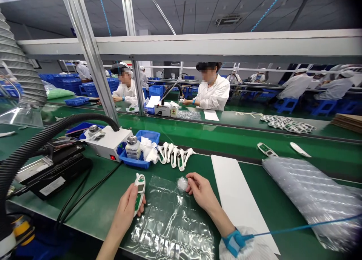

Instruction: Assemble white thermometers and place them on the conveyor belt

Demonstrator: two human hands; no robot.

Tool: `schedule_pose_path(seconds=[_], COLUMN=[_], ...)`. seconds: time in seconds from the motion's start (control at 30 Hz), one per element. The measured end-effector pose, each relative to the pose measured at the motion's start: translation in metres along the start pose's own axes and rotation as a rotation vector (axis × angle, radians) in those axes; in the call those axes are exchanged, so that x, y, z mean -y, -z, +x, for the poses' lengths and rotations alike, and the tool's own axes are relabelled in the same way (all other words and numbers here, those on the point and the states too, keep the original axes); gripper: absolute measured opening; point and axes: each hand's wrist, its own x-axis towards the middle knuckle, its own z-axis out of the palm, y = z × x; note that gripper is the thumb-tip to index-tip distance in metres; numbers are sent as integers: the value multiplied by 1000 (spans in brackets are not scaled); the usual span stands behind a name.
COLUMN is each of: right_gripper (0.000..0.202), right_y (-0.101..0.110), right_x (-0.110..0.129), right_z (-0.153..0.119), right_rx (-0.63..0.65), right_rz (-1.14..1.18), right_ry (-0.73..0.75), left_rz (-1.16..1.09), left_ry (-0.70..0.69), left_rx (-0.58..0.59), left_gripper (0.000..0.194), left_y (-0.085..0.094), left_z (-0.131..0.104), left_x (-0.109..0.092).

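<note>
My left hand (128, 201) is closed around a white handheld device housing (139, 192), tilted upright, with a green circuit board and a small dark square screen showing. Beneath and to the right of it lies a clear plastic sheet (172, 222) on the green bench. My right hand (201, 190), a blue wrist strap (234, 243) at its wrist, has thumb and forefinger pinched at the edge of a small heap of clear pieces (182, 184). What sits between those fingertips is too small to make out.
Several white housings (174, 154) lie beside a blue tray (134, 160) holding a bottle. White card (240, 199) and bubble-like plastic packs (311, 199) lie to the right. A black hose (53, 124) arches at left. Across the green belt (198, 133), two co-workers sit.
</note>
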Motion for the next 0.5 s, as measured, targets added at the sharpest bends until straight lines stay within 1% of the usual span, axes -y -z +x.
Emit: schedule_pose_path(seconds=[0.17, 0.3, 0.4, 0.5], right_gripper=[22, 19, 20, 19], right_y=[1, 4, 16, 41], right_x=[2, 12, 28, 47], right_z=[1, 4, 6, 7], right_rx=[-57, -65, -69, -64], right_rz=[-89, -140, -199, -313], right_ry=[16, 0, 11, 35], left_rz=[9, 17, 38, 73], left_ry=[8, 42, 61, 108], left_rx=[30, -4, 4, 32], left_gripper=[45, 46, 48, 51], left_y=[2, 1, 3, 9], left_z=[-1, -3, -3, 2], left_x=[3, 2, 2, 7])
